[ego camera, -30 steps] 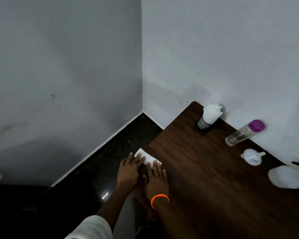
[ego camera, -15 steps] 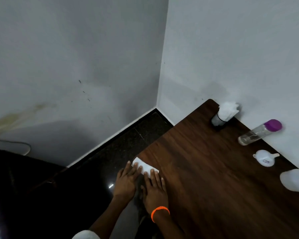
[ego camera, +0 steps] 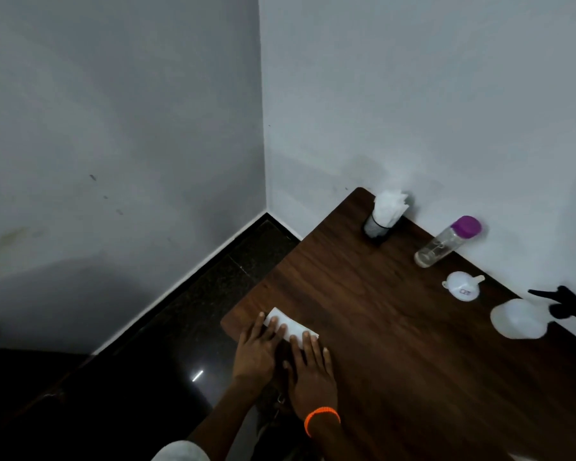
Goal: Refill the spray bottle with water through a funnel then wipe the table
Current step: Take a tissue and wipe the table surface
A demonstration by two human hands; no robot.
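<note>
A folded white tissue point(ego camera: 288, 325) lies flat on the near left corner of the dark wooden table point(ego camera: 396, 344). My left hand point(ego camera: 256, 351) and my right hand point(ego camera: 311, 371) lie side by side, fingers spread and pressing down on the tissue. An orange band circles my right wrist. At the right edge stands a white spray bottle point(ego camera: 521, 317) with a black trigger head. A small white funnel point(ego camera: 463, 286) lies beyond it. A clear water bottle point(ego camera: 446, 242) with a purple cap stands near the wall.
A black mesh holder point(ego camera: 376, 226) stuffed with white tissues stands at the table's far corner by the wall. Grey walls meet at a corner behind. Dark glossy floor point(ego camera: 180, 327) lies left of the table.
Both hands have stayed flat on the tissue at the table corner. The view has swung, and the spray bottle's black trigger head has come into sight at the right.
</note>
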